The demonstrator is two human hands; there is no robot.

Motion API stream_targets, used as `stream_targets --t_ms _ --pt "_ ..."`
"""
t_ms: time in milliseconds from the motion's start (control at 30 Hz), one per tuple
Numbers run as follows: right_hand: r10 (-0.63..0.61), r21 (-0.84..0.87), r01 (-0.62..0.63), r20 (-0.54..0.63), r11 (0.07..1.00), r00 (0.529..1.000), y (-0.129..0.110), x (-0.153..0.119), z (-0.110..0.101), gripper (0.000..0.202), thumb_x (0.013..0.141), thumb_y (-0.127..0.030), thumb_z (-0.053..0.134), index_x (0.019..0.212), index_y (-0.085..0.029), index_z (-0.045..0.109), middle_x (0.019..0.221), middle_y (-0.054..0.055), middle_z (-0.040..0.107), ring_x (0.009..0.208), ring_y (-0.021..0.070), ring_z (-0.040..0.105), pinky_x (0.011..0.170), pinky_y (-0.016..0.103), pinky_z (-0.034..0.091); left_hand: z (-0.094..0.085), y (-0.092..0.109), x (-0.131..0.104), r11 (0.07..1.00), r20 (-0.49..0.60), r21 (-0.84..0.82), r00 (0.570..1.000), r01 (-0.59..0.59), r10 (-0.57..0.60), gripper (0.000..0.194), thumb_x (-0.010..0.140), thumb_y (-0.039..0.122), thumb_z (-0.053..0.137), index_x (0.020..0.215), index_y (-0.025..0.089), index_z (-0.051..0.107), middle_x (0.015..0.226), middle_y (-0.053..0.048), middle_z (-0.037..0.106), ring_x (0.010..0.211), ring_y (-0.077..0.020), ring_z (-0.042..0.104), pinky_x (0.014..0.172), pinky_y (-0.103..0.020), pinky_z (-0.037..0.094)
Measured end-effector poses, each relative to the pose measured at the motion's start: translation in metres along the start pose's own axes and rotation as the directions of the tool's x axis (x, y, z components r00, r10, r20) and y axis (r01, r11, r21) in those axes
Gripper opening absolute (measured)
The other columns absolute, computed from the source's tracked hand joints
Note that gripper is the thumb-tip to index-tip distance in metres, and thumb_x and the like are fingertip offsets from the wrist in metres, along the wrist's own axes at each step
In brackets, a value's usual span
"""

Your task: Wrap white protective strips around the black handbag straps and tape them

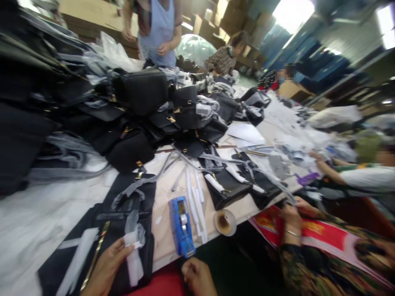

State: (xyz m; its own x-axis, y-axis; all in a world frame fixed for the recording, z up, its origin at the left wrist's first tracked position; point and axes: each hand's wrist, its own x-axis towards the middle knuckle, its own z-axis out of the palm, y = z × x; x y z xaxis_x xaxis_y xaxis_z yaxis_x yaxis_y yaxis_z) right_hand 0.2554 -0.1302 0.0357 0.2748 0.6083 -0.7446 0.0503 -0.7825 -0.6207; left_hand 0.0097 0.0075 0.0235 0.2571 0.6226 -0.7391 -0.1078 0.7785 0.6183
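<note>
A black bag (120,234) with a gold zipper lies in front of me at the table edge. My left hand (108,263) rests over it, thumb and fingers pinching a white paper strip (135,267) wrapped round one of its straps. Another white paper wrap (78,259) lies along the bag's left side. Clear plastic film covers the upper strap. My right hand (199,275) is curled closed at the table's front edge, just below a blue tape dispenser (180,226); whatever its fingers may hold is hidden.
Loose white paper strips (195,201) lie right of the dispenser, near a small bowl (225,223) with brown residue. More black bags (228,185) lie beyond, and a heap of bags (138,94) fills the back left. A co-worker's hands (293,209) hold a wrapped strap at right.
</note>
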Motion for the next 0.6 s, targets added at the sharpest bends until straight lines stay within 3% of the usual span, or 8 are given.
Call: stream_targets --t_ms 67,133,300,433,600 --pt "-0.169 -0.12 0.18 0.096 0.976 0.981 -0.022 -0.01 0.002 0.016 0.08 -0.029 0.055 0.07 -0.019 0.061 0.061 -0.002 0.057 0.058 0.0131 0.052 0.057 0.022 0.037 0.001 -0.001 -0.002 0.994 0.061 -0.038 0.993 -0.1 0.102 0.042 0.076 0.036 0.07 0.112 0.015 0.066 0.11 -0.01 0.071 0.105 -0.0286 0.064 0.094 -0.037 0.047" --pt "-0.294 -0.221 0.332 0.19 0.917 0.937 -0.053 -0.008 0.007 0.019 0.087 -0.032 0.05 0.079 -0.021 0.063 0.069 -0.001 0.06 0.066 0.0154 0.055 0.063 0.023 0.039 0.0 -0.003 0.0 0.985 0.057 -0.06 0.985 -0.159 0.163 0.041 0.076 0.03 0.07 0.113 0.014 0.066 0.106 -0.011 0.072 0.102 -0.0282 0.065 0.092 -0.037 0.047" --pt "-0.497 -0.145 0.6 0.426 0.787 0.756 -0.121 0.021 0.054 0.02 0.091 -0.021 0.045 0.092 -0.022 0.065 0.086 0.0 0.065 0.077 0.0155 0.06 0.071 0.022 0.042 -0.004 -0.005 0.002 0.978 0.017 -0.083 0.981 -0.189 0.191 0.039 0.076 0.029 0.07 0.112 0.013 0.066 0.103 -0.012 0.073 0.095 -0.0278 0.066 0.087 -0.036 0.047" --pt "-0.539 -0.206 0.714 0.527 0.669 0.657 -0.136 0.049 0.081 0.023 0.087 -0.012 0.047 0.091 -0.022 0.068 0.086 0.0 0.066 0.081 0.0149 0.062 0.073 0.022 0.043 -0.006 -0.007 0.001 0.971 0.054 -0.126 0.976 -0.201 0.209 0.041 0.076 0.029 0.071 0.113 0.013 0.066 0.106 -0.013 0.072 0.099 -0.0293 0.065 0.089 -0.037 0.046" --pt "-0.509 -0.284 0.787 0.634 0.548 0.583 -0.134 0.066 0.084 0.022 0.088 -0.011 0.049 0.094 -0.023 0.067 0.089 0.0 0.068 0.085 0.0152 0.063 0.076 0.022 0.043 -0.011 -0.008 0.005 0.968 0.066 -0.164 0.977 -0.189 0.202 0.04 0.075 0.026 0.072 0.112 0.013 0.066 0.108 -0.013 0.071 0.102 -0.0292 0.064 0.093 -0.038 0.044"
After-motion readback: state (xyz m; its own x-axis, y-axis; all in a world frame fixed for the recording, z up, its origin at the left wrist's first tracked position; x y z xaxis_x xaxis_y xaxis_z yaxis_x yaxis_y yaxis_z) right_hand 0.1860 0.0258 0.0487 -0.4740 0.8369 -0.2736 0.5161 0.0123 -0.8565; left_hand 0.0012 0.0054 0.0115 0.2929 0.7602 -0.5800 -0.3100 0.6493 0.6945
